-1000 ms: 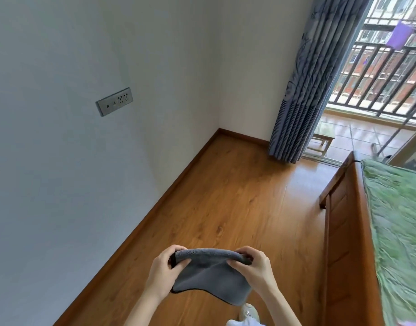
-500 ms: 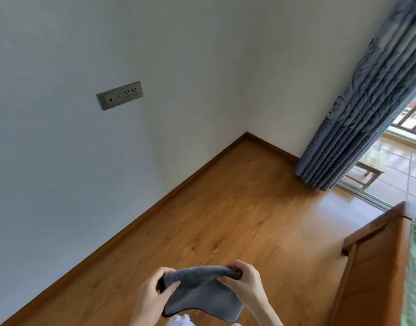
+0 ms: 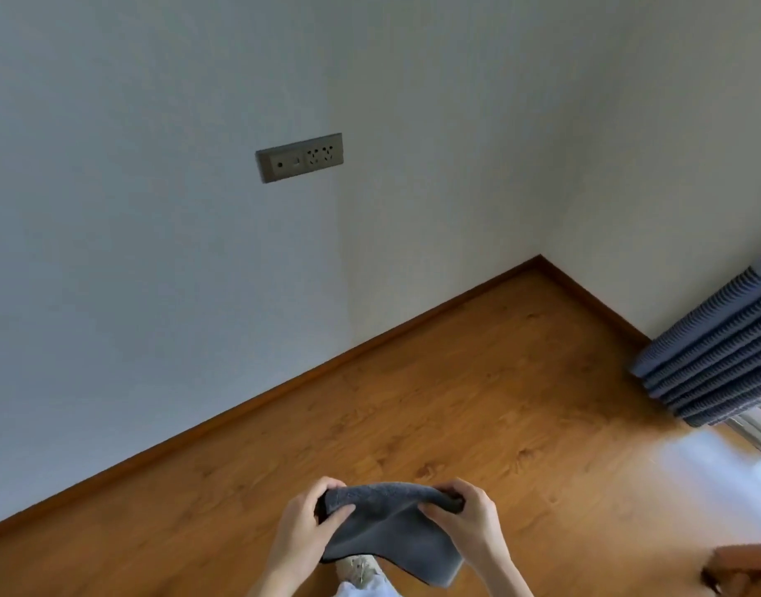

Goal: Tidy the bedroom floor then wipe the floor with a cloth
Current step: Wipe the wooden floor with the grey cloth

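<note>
**Both hands hold the grey cloth above the floor**

Both of my hands are up in front of me, low in the view, each gripping one end of a dark grey, soft terry cloth. My left hand curls around the left end, thumb lying across the near face of the fabric and fingers wrapped over the top edge behind it. The cloth is stretched between my two hands along its upper edge, and the rest hangs down loose in a rounded flap, clear of the floor. My right hand clasps the right end the same way, fingers bunched over the top edge and thumb pressing on the front.

Below the hanging cloth I can see the toe of a pale lace-up shoe and a bit of light trouser leg on the warm brown wood-grain laminate floor.

Far to the left, a white painted wall runs along the floor, edged by a brown wooden skirting board. A grey rectangular socket plate is set in that wall. The wall meets a second white wall at a corner further right. Beside that, at the right edge, hangs the pleated hem of a blue-grey curtain, with a bright patch of light on the floor under it. In the bottom right corner sits the corner of a brown wooden piece of furniture; I cannot tell what it is.
</note>
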A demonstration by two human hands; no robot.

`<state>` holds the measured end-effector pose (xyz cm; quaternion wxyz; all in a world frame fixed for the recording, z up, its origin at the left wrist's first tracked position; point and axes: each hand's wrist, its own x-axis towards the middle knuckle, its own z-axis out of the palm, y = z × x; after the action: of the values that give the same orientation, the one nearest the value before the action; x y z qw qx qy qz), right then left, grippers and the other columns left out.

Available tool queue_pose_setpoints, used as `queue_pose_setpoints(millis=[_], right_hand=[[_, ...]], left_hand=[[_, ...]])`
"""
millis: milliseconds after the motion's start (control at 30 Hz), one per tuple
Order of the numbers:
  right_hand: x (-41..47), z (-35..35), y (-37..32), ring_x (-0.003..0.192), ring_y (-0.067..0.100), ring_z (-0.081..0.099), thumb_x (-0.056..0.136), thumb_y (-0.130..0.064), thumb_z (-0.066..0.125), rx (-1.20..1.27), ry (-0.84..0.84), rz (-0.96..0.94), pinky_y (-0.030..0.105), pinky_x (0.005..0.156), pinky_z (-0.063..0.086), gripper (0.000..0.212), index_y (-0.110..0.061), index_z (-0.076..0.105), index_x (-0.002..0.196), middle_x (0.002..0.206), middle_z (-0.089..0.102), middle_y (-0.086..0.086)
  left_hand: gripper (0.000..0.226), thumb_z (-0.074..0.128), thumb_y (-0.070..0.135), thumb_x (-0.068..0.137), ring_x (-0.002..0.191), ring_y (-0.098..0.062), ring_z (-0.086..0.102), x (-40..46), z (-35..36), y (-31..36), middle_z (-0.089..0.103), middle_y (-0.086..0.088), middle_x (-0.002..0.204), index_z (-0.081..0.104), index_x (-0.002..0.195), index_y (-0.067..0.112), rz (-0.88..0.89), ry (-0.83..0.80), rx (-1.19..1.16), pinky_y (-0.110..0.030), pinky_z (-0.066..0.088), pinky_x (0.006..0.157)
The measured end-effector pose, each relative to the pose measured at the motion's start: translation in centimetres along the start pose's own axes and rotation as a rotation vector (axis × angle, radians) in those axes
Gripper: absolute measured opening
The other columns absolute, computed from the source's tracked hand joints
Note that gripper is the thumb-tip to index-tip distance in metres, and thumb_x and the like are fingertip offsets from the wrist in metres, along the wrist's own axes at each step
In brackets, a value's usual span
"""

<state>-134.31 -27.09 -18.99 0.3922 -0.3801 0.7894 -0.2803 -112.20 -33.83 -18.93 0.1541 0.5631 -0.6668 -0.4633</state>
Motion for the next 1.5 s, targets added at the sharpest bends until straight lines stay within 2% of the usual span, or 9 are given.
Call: queue_pose_setpoints(millis=[133, 233, 367, 533, 700, 933, 1067, 1233, 1500], right_hand=[[4.8, 1.1, -3.0, 0.075, 0.004, 0.06, 0.07, -0.026, 0.077, -0.11, -0.139, -0.089, 0.014, 0.062, 0.045, 0.013, -0.023, 0.07, 0.081, 0.077, 0.068, -0.008], [7.1, 2.8, -5.0, 0.072, 0.004, 0.059, 0.07, -0.025, 0.077, -0.154, -0.222, -0.165, 0.012, 0.06, 0.045, 0.012, -0.023, 0.069, 0.078, 0.074, 0.068, -0.007], [9.1, 5.0, -6.5, 0.075, 0.007, 0.061, 0.07, -0.026, 0.076, -0.192, -0.352, -0.211, 0.016, 0.063, 0.046, 0.011, -0.025, 0.069, 0.079, 0.076, 0.069, -0.007], [10.5, 6.1, -8.5, 0.07, 0.004, 0.06, 0.068, -0.021, 0.079, -0.222, -0.477, -0.27, 0.011, 0.06, 0.044, 0.012, -0.026, 0.069, 0.074, 0.071, 0.068, -0.006], [12.4, 7.9, -10.4, 0.073, 0.009, 0.062, 0.069, -0.025, 0.077, -0.317, -0.658, -0.329, 0.023, 0.064, 0.049, 0.01, -0.028, 0.069, 0.075, 0.073, 0.068, -0.004], [15.3, 11.6, -13.3, 0.078, 0.007, 0.062, 0.076, -0.018, 0.074, -0.409, -0.816, -0.409, 0.015, 0.063, 0.049, 0.012, -0.025, 0.065, 0.082, 0.081, 0.067, -0.006], [17.4, 14.2, -14.0, 0.084, 0.005, 0.059, 0.081, -0.015, 0.07, -0.499, -0.894, -0.485, 0.014, 0.064, 0.048, 0.015, -0.023, 0.064, 0.092, 0.089, 0.065, -0.007], [20.2, 17.2, -13.0, 0.09, 0.009, 0.055, 0.081, -0.008, 0.062, -0.67, -0.983, -0.589, 0.02, 0.073, 0.047, 0.023, -0.022, 0.06, 0.1, 0.098, 0.061, -0.005], [24.3, 24.8, -4.6, 0.104, 0.014, 0.05, 0.088, -0.014, 0.056, -1.006, -1.066, -0.601, 0.023, 0.084, 0.043, 0.023, -0.024, 0.056, 0.108, 0.114, 0.056, -0.003]], left_hand=[[0.012, 0.07, 0.028, 0.083, 0.092, 0.003, 0.054, 1.6, -1.5, -1.4, 0.063, 0.013, 0.085, 0.058, 0.087, 0.03, -0.059, 0.089, -0.057, -0.015, 0.043, 0.073], [0.02, 0.069, 0.039, 0.078, 0.09, 0.001, 0.056, 2.3, -2.9, -2.8, 0.062, 0.015, 0.09, 0.059, 0.091, 0.027, -0.129, 0.176, -0.117, -0.012, 0.043, 0.073], [0.015, 0.069, 0.025, 0.084, 0.09, 0.0, 0.057, 2.1, -3.7, -4.4, 0.062, 0.011, 0.095, 0.059, 0.094, 0.027, -0.208, 0.292, -0.137, -0.012, 0.044, 0.075], [0.015, 0.065, 0.029, 0.086, 0.09, -0.003, 0.057, 0.5, -3.6, -5.3, 0.062, 0.008, 0.095, 0.059, 0.098, 0.023, -0.313, 0.364, -0.169, -0.013, 0.043, 0.074], [0.008, 0.064, 0.024, 0.087, 0.086, -0.007, 0.058, -0.4, -3.7, -5.1, 0.064, 0.005, 0.091, 0.06, 0.094, 0.022, -0.407, 0.474, -0.218, -0.014, 0.044, 0.07], [0.006, 0.064, 0.022, 0.085, 0.082, -0.002, 0.057, 0.2, -4.9, -6.0, 0.064, 0.008, 0.087, 0.06, 0.089, 0.024, -0.46, 0.598, -0.227, -0.021, 0.047, 0.075], [0.008, 0.064, 0.023, 0.086, 0.083, -0.003, 0.057, 1.4, -5.1, -7.7, 0.062, 0.008, 0.087, 0.058, 0.09, 0.02, -0.469, 0.613, -0.206, -0.017, 0.045, 0.071], [0.013, 0.066, 0.02, 0.085, 0.083, -0.014, 0.057, 4.0, -3.8, -11.2, 0.06, -0.001, 0.086, 0.054, 0.088, 0.016, -0.556, 0.619, -0.344, -0.018, 0.044, 0.068], [0.019, 0.061, 0.025, 0.087, 0.069, -0.004, 0.048, 6.6, 3.6, -21.1, 0.051, 0.006, 0.081, 0.042, 0.083, 0.024, -0.698, 0.369, -0.333, -0.016, 0.036, 0.059]])
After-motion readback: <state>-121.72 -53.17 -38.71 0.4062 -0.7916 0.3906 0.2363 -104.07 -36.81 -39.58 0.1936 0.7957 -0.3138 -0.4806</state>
